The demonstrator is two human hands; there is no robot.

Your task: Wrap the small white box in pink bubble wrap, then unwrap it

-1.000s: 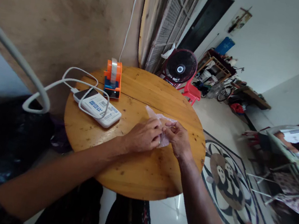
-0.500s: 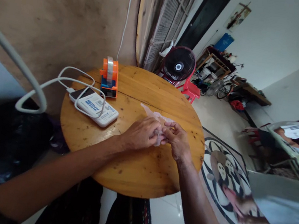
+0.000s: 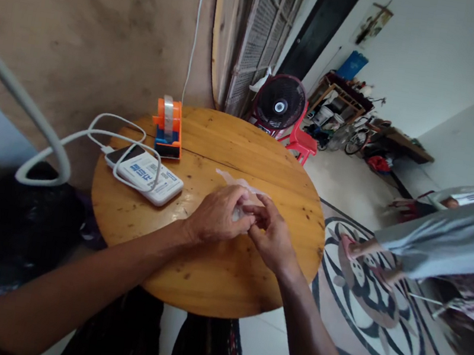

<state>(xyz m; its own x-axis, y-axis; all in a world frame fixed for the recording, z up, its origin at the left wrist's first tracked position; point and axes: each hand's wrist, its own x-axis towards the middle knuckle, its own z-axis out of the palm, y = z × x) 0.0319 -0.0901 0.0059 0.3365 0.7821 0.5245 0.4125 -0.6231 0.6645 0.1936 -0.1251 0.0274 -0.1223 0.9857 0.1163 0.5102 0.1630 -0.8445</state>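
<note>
Left hand (image 3: 217, 213), head view, pinches a translucent sheet (image 3: 231, 179); right hand (image 3: 275, 237) sits half-curled against it, hold unclear. Sheet: on desk (image 3: 211, 284), right of power bank (image 3: 153, 177). Tape dispenser (image 3: 172, 144): just beyond power bank.

1 round, yellow-brown wooden bench (image 3: 211, 281) bears 1 orange-and-blue plastic tape dispenser (image 3: 170, 144), 1 white, rounded-rectangular electronic device (image 3: 145, 174) with blue print and 1 thin, whitish, translucent sheet (image 3: 228, 178). there are 1 bare left grip (image 3: 218, 213) and 1 bare right grip (image 3: 273, 234), 2 in all, 1 round, dark fan (image 3: 272, 96) and 1 red plastic chair (image 3: 304, 138).
</note>
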